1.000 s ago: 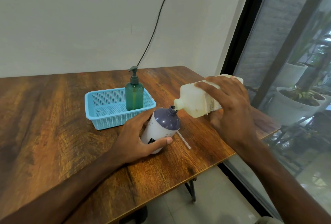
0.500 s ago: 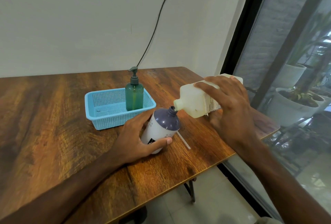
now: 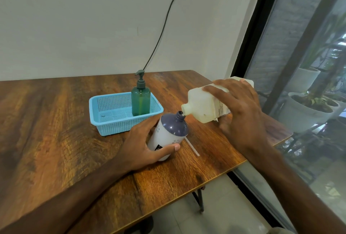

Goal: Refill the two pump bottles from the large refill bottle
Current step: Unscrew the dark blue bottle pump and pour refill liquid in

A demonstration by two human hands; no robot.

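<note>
My right hand (image 3: 241, 114) grips the large cream refill bottle (image 3: 203, 105), tipped over on its side with its open spout right at the mouth of the white pump bottle (image 3: 169, 133). That bottle has a dark purple shoulder and no pump on it. It leans toward the refill bottle, and my left hand (image 3: 144, 145) is wrapped around its lower body on the table. A green pump bottle (image 3: 140, 101) with its pump head on stands upright in the blue basket (image 3: 104, 119).
A thin clear pump tube (image 3: 192, 146) lies on the wooden table (image 3: 46, 131) just right of the white bottle. The table's right edge runs close to a glass window with potted plants outside. A black cable hangs down the wall behind the basket.
</note>
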